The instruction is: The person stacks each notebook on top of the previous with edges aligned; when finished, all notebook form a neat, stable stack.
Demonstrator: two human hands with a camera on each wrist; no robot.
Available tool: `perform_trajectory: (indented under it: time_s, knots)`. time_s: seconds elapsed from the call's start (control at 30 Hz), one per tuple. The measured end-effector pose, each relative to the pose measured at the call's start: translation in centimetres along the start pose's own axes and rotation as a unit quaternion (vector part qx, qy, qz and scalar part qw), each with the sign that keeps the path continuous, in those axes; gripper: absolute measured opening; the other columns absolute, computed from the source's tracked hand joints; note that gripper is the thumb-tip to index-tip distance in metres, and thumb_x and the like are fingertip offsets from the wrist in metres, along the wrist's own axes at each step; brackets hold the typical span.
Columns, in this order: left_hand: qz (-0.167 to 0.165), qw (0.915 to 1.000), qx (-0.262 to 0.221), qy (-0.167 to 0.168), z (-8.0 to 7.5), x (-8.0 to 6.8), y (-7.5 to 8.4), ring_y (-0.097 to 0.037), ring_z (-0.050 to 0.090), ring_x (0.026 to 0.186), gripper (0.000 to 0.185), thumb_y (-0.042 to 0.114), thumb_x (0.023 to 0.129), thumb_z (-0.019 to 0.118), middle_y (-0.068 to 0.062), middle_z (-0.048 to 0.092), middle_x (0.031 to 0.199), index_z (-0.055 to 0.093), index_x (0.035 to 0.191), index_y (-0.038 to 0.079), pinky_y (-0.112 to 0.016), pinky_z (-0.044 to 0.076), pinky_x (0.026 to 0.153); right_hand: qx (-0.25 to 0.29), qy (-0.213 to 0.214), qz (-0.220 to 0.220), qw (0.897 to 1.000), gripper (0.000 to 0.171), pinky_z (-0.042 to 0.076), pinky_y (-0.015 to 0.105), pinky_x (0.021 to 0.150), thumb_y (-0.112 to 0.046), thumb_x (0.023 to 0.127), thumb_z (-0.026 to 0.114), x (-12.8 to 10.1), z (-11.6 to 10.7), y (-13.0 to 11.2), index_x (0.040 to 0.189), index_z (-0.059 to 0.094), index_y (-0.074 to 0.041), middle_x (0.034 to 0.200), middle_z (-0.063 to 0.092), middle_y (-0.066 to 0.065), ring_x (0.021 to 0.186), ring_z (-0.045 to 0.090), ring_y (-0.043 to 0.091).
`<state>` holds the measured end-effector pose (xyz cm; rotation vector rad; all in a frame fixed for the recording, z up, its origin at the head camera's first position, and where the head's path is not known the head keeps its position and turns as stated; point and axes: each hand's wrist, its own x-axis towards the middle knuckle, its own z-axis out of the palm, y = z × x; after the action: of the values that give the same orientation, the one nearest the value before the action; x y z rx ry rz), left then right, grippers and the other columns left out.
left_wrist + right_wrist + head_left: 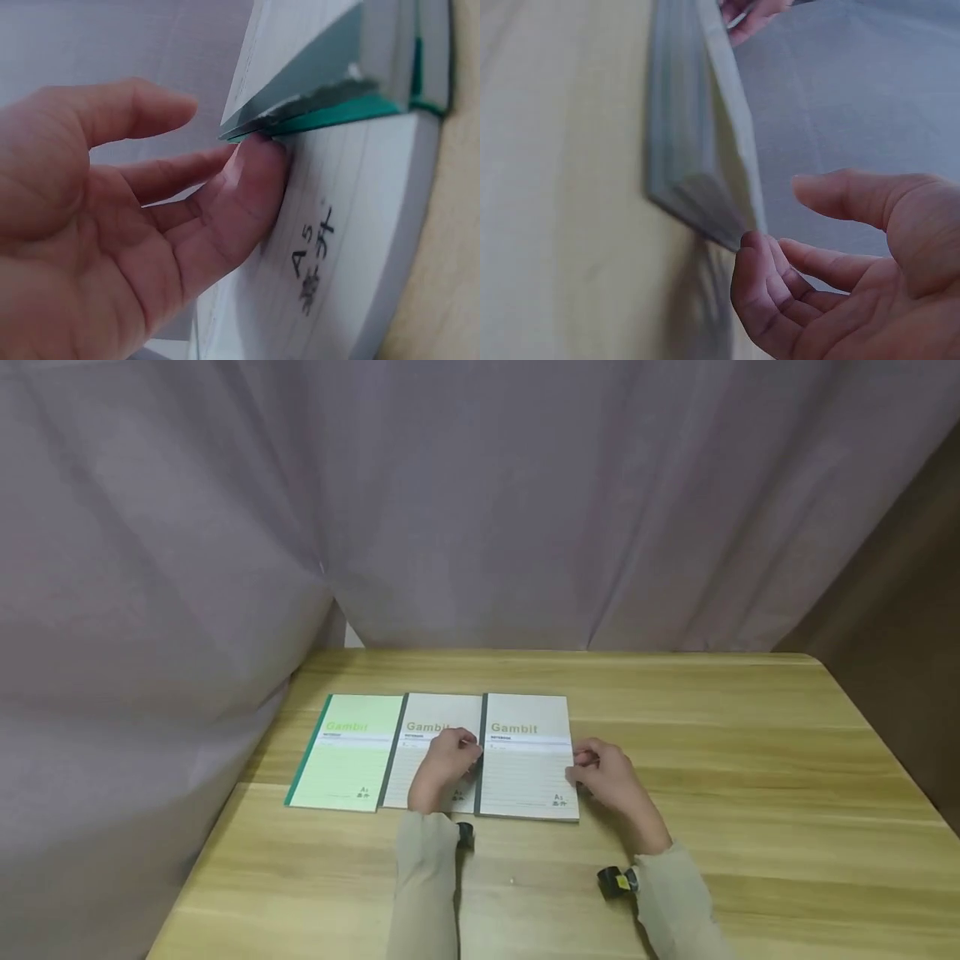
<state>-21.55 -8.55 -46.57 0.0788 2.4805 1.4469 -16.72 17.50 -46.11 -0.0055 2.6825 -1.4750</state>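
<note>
judging from its thin, flat build, the right notebook (pixel 527 757) is expected to be light and somewhat bendy, its paper cover smooth enough to slip under flat fingers; it is best taken at its two long edges, where fingertips can be worked under the cover or the whole block. it lies on the wooden surface (pixel 750 793) at the 3 o'clock end of a row of three, touching the middle notebook (pixel 431 752), with the green notebook (pixel 347 752) at the 9 o'clock end. its cover is pale grey with ruled lines, a dark spine strip and the printed word "gambit". the left hand (pixel 444 764) is set at its spine edge, fingertips (pixel 255 161) tucked under a raised corner, grip loosely spread, nothing pinched. the right hand (pixel 611 777) is placed at the 3 o'clock edge, fingers (pixel 761 262) curled against the corner, thumb apart, not closed round it.
</note>
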Motion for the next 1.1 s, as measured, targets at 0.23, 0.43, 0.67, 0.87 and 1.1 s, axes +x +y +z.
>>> perform_trajectory:
  time_s: [0.23,0.43,0.67,0.87,1.1]
  knots:
    - [0.007,0.9984,0.056,-0.004,-0.4,0.0,0.7,-0.017,0.061,0.060,0.041,0.012,0.099,0.053,-0.016,0.068,0.093,0.054,0.134,-0.009,-0.030,0.051,0.059,-0.006,0.009,-0.027,1.000,0.046,0.053,0.026,0.065,-0.004,0.093,0.066,0.0,-0.9,-1.6,0.131,0.051,0.018,0.102,0.065,0.020,0.083,0.062,0.023]
    - [0.013,0.9962,0.086,0.012,-1.4,0.0,0.7,-0.014,0.057,0.053,0.040,0.011,0.096,0.053,-0.018,0.070,0.094,0.056,0.130,-0.009,-0.025,0.045,0.051,0.037,0.005,-0.035,0.999,0.047,0.056,0.027,0.068,-0.002,0.093,0.063,0.2,-0.5,-3.1,0.132,0.049,0.020,0.102,0.067,0.024,0.083,0.066,0.025]
    - [0.017,0.9958,0.089,0.014,-2.7,-0.3,0.7,-0.017,0.061,0.055,0.036,0.009,0.094,0.053,-0.011,0.066,0.078,0.058,0.124,-0.012,-0.026,0.048,0.052,0.015,0.008,-0.071,0.997,0.038,0.052,0.025,0.064,-0.005,0.093,0.064,0.9,0.6,-4.6,0.123,0.058,0.017,0.095,0.068,0.019,0.077,0.066,0.025]
    - [0.048,0.9985,-0.027,-0.002,-3.3,-0.9,1.1,-0.030,0.068,0.069,0.045,0.008,0.097,0.055,-0.022,0.066,0.096,0.044,0.137,-0.012,-0.033,0.058,0.060,0.018,0.000,-0.082,0.996,0.039,0.054,0.029,0.068,-0.007,0.094,0.064,1.5,1.4,-5.8,0.124,0.057,0.016,0.099,0.070,0.021,0.081,0.071,0.029]
    - [0.056,0.9924,-0.109,0.013,-4.8,-1.6,1.7,-0.040,0.069,0.082,0.045,0.008,0.099,0.054,-0.026,0.064,0.107,0.042,0.139,-0.009,-0.041,0.060,0.067,0.030,-0.010,-0.087,0.996,0.042,0.057,0.033,0.073,-0.010,0.096,0.063,2.1,2.2,-7.3,0.129,0.055,0.015,0.105,0.070,0.023,0.088,0.071,0.035]
